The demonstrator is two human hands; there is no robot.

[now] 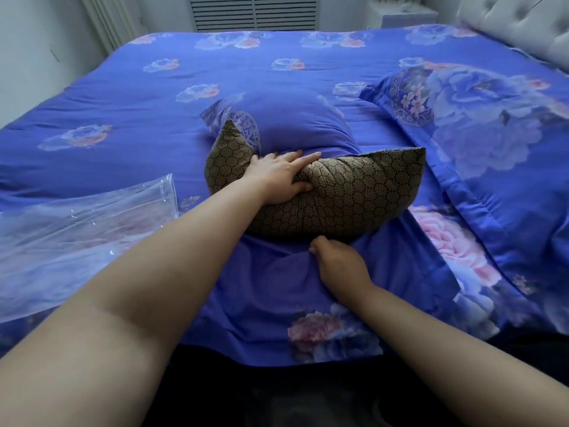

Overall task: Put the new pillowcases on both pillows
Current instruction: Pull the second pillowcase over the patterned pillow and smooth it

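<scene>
The left hand (278, 177) is pressing down on the middle of the brown honeycomb-patterned pillow (348, 195), fingers spread over its top edge and thumb curled against its near face, so the pillow is bending into a curve at the centre of the frame. The right hand (337, 260) is pinching a fold of the blue floral pillowcase (264, 297) just beside the pillow's lower edge, fingers curled into the cloth. The pillow's far half is sitting inside the pillowcase, which is bulging up behind the left hand; the near half is lying bare on the case's loose cloth. At right, a second pillow (480, 118) is lying already covered in the same floral print. At left, a clear plastic bag (77, 223) is lying on the blue floral bed (123, 97).
</scene>
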